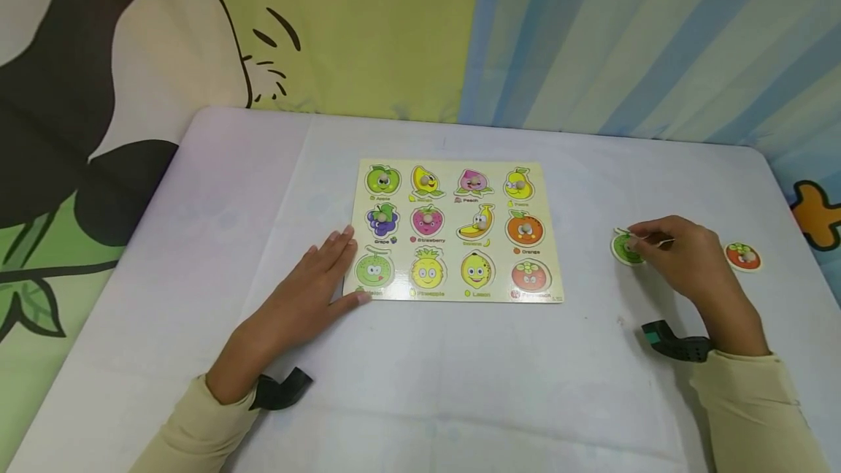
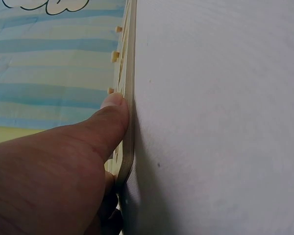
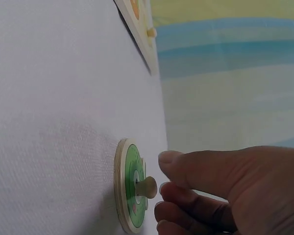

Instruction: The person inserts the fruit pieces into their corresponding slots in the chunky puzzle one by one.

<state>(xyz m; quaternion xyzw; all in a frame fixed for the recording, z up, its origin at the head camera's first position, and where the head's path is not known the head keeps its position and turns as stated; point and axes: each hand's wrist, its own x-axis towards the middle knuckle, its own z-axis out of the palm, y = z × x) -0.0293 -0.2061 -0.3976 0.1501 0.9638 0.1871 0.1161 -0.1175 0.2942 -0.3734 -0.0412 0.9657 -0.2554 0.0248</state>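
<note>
My left hand rests at the near left corner of a wooden fruit peg puzzle board. Its fingers lie along the left side, and the thumb touches the near edge. At the right, my right hand hovers over a round green melon puzzle piece lying on the table. In the right wrist view, the thumb and bent fingertips are just short of the piece's wooden knob, with a small gap between. To the right of that hand lies a red persimmon piece.
Knobbed fruit pieces, such as the apple and orange, fill the board's two far rows. Its near row shows printed fruit without knobs, including a pineapple. A white cloth covers the table; a patterned curtain hangs behind.
</note>
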